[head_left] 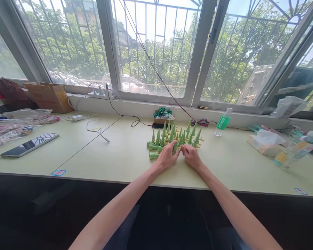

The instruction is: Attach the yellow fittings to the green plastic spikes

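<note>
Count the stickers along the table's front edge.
2: one sticker by the tabletop seam on the left, another sticker near the right end. The forearms cover parts of the edge, so others could be hidden.

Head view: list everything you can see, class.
Spiky green plastic cones: over ten, green, mid-table
Metal-framed windows: several, grey, behind table
Smooth laminate tabletop: one, pale yellow-green, below windows
Flat glossy tablet-like device: one, dark, left
Rectangular cardboard box: one, brown, far left
Clear plastic packets: several, mixed, far left
Clear green-labelled bottle: one, clear, right of cones
Tissue-topped box: one, brown and white, right
Clear yellow-marked bottle: one, clear, far right
Left hand: one, bare, holding a cone
Right hand: one, bare, beside left
</note>
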{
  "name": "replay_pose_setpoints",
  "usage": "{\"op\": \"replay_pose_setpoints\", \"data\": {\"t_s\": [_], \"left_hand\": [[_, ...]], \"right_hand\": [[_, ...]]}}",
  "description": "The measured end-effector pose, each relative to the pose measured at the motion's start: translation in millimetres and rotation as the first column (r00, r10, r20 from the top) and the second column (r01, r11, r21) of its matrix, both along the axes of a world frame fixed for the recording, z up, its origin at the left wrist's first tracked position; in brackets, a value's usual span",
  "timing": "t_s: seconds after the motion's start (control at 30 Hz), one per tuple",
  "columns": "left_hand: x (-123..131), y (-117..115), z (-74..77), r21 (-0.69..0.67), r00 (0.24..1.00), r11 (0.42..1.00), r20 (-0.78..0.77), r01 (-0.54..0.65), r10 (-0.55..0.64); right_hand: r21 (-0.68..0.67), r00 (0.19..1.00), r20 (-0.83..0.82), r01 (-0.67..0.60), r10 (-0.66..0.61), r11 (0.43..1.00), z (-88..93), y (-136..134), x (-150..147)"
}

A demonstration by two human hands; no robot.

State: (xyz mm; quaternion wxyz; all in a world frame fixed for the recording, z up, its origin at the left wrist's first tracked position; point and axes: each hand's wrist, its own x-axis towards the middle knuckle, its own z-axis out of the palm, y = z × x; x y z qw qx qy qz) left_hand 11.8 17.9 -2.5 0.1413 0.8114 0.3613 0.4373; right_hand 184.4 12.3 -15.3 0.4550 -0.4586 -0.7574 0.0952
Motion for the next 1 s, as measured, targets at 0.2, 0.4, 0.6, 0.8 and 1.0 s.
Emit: {"op": "replay_pose_setpoints", "data": {"t_s": [0.2,0.4,0.6,0.8,1.0], "left_hand": [[-0.3,-0.4,1.1,-0.001,1.0,1.0,0.005,0.0,0.0],[-0.8,-1.7,2.0,0.003,1.0,1.0,-0.005,0.011,-0.011],[-0.8,-1.6,1.8,0.014,1.0,1.0,-0.006,0.001,-0.001],[-0.7,-1.3,1.8,0.017,1.0,1.0,-0.007,-0.008,0.008],[-1.0,-1.7,1.7,0.019,1.0,1.0,-0.012,-0.006,0.006]], "right_hand": [[-0.041,0.997,-0.055,-0.054,0.051,0.998,3.5,-3.4,-2.6],[-0.038,0.999,-0.022,-0.042,0.041,0.998,4.0,-3.4,-2.2],[-0.061,0.999,-0.042,-0.028,0.025,0.998,4.3,-3.7,-2.7],[-0.067,0.997,-0.068,-0.033,0.028,0.997,2.9,-2.7,-3.7],[-0.085,0.999,-0.052,-0.014,0.009,0.996,2.8,-2.4,-3.0]]}}
